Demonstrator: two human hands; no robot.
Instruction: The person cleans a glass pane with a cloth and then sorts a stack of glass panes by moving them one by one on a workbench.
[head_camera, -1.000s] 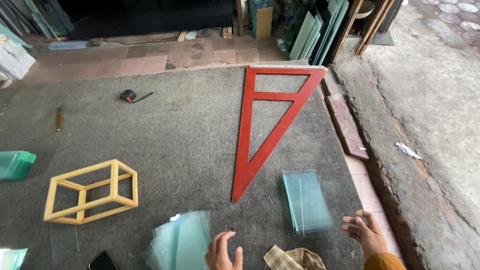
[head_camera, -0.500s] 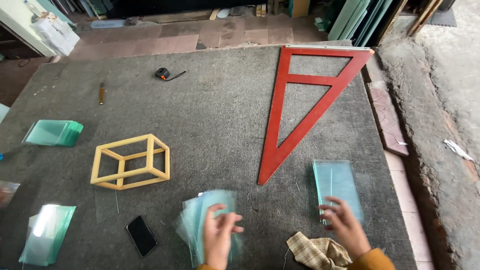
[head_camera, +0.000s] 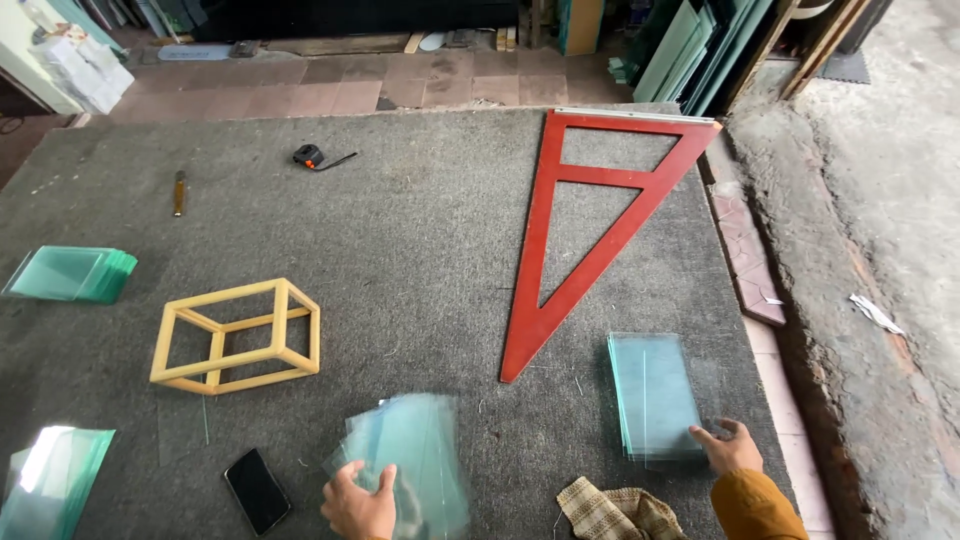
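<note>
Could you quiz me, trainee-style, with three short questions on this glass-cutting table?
1. True or false: the right hand touches the near end of a stack of glass panes.
2. What lies nearest the left hand? A) phone B) tape measure C) red triangle frame
3. Fill in: the yellow wooden frame has the shape of an open ____.

Key: 1 true; 2 A; 3 box.

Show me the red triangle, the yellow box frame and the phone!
Red triangle (head_camera: 548, 240): head view, on its long left bar.
Yellow frame (head_camera: 282, 312): head view, on a front upright post.
Phone (head_camera: 257, 489): head view, on its dark screen.
</note>
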